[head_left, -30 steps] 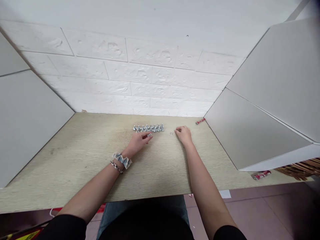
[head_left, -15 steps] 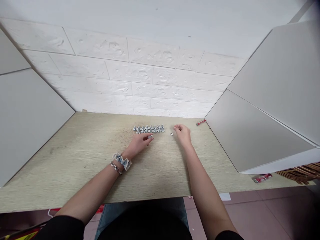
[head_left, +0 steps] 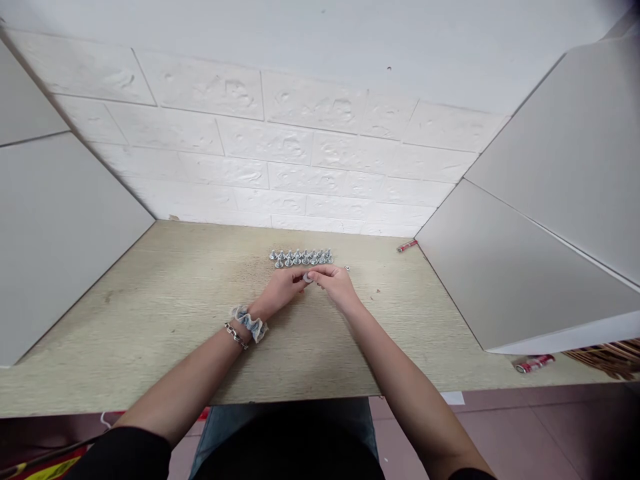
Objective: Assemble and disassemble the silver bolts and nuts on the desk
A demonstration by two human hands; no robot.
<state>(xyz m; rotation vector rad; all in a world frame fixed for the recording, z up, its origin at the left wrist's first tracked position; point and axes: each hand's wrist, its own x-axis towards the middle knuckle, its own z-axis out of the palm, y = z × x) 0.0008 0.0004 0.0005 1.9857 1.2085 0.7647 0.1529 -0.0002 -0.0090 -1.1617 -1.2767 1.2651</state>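
Note:
In front of two rows of upright silver bolts with washers point(head_left: 305, 259), my two hands meet fingertip to fingertip just above the table. My left hand point(head_left: 283, 288) is closed in a pinch on a small silver bolt with a flat round washer face point(head_left: 307, 278) showing. Thumb and fingers of my right hand point(head_left: 334, 283) close on the same piece from the right; whether they hold a separate small part is hidden. A single small nut point(head_left: 347, 268) lies on the table just beyond my right hand.
The pale wooden tabletop point(head_left: 200, 340) ends at a white brick-pattern wall point(head_left: 290, 143). Grey panels point(head_left: 65, 247) stand at both sides. One red battery point(head_left: 407, 246) lies by the right panel, another red battery point(head_left: 535, 363) near the front right edge, beside a wicker item point(head_left: 607, 359).
My right hand has moved left from beside the loose nut to my left hand, and its fingers now touch the piece held there. The bolt rows look unchanged.

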